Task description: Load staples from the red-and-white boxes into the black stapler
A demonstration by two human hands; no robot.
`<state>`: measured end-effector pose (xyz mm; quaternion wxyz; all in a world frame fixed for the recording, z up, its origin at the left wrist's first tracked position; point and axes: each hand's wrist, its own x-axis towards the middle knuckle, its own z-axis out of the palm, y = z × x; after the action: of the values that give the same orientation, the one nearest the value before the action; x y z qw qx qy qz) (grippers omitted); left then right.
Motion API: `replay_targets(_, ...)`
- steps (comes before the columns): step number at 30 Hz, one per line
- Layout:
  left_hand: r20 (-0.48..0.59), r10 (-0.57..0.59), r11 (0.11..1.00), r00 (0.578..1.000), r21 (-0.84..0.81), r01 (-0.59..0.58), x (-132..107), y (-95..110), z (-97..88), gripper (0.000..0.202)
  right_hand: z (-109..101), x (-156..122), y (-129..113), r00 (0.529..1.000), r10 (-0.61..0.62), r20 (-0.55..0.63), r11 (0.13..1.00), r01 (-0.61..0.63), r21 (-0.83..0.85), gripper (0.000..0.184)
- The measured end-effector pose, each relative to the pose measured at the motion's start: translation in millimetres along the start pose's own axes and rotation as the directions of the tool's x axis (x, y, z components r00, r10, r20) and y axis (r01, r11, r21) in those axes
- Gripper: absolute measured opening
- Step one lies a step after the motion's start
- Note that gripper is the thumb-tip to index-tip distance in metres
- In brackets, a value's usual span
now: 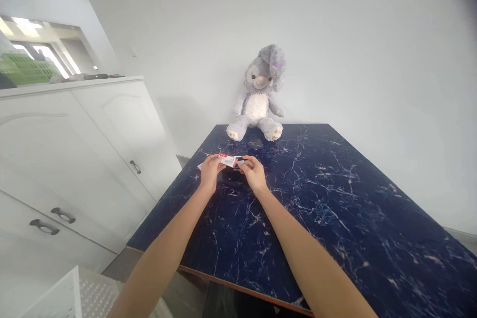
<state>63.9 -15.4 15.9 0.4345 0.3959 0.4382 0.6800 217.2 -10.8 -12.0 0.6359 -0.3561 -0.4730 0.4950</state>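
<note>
My left hand (210, 173) is closed around a small red-and-white cardboard box (227, 160), gripping its left part just over the table. My right hand (254, 174) meets it at the box's right end, thumb and fingers pinched together on a small grey piece (240, 162). Something black shows just behind that piece, between the two hands; its shape is mostly hidden. A white edge pokes out to the left of my left hand, too small to name.
A dark blue marbled table (335, 198) spreads under my hands. At its far edge a grey plush rabbit (258, 104) sits against the white wall. White cabinets (85, 159) stand to the left, and a white perforated basket (93, 298) is low at the lower left.
</note>
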Motion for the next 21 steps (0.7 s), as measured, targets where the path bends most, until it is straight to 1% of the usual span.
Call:
replay_targets(2, -0.027, 0.001, 1.000, 1.000, -0.016, -0.001, 0.6, 0.7, -1.1, 0.022, 0.7, -0.3, 0.6, 1.000, 0.000, 0.013, 1.000, 0.000, 0.002, 0.040)
replay_targets(4, -0.053, -0.022, 0.999, 0.998, -0.038, 0.020, 1.3, 2.3, -2.5, 0.022, 1.0, 0.1, 1.9, 1.000, -0.009, 0.019, 1.000, 0.009, -0.004, 0.037)
replay_targets(7, -0.067, -0.055, 0.998, 0.996, -0.036, 0.052, 2.9, 5.4, -4.7, 0.026, 0.7, 1.4, 4.7, 0.999, -0.033, 0.011, 0.999, 0.033, -0.031, 0.036)
replay_targets(10, -0.036, -0.055, 0.998, 0.998, -0.002, 0.055, 4.4, 7.9, -5.7, 0.037, 0.0, 1.9, 6.0, 0.999, -0.041, 0.004, 0.998, 0.041, -0.048, 0.036)
replay_targets(13, -0.009, -0.103, 0.994, 0.995, 0.022, 0.104, 5.2, 9.8, -5.8, 0.044, -0.7, 1.3, 4.7, 0.999, -0.040, 0.007, 0.998, 0.040, -0.048, 0.035)
replay_targets(15, -0.004, -0.157, 0.988, 0.988, 0.004, 0.157, 6.3, 11.3, -6.4, 0.043, -1.0, 1.1, 3.3, 0.999, -0.035, 0.007, 0.998, 0.035, -0.045, 0.033)
replay_targets(17, 0.030, -0.179, 0.982, 0.983, -0.058, 0.181, 8.5, 13.2, -8.2, 0.048, -0.8, 1.3, 2.4, 1.000, -0.024, -0.009, 0.999, 0.024, -0.041, 0.032)
replay_targets(19, 0.082, -0.146, 0.979, 0.986, -0.129, 0.156, 11.7, 15.4, -11.0, 0.061, -0.1, 1.8, 2.4, 0.999, -0.008, -0.031, 0.999, 0.007, -0.037, 0.032)
replay_targets(21, 0.115, -0.085, 0.981, 0.990, -0.165, 0.103, 15.1, 17.5, -14.0, 0.071, 0.7, 2.0, 3.2, 0.999, 0.007, -0.033, 0.999, -0.008, -0.036, 0.033)
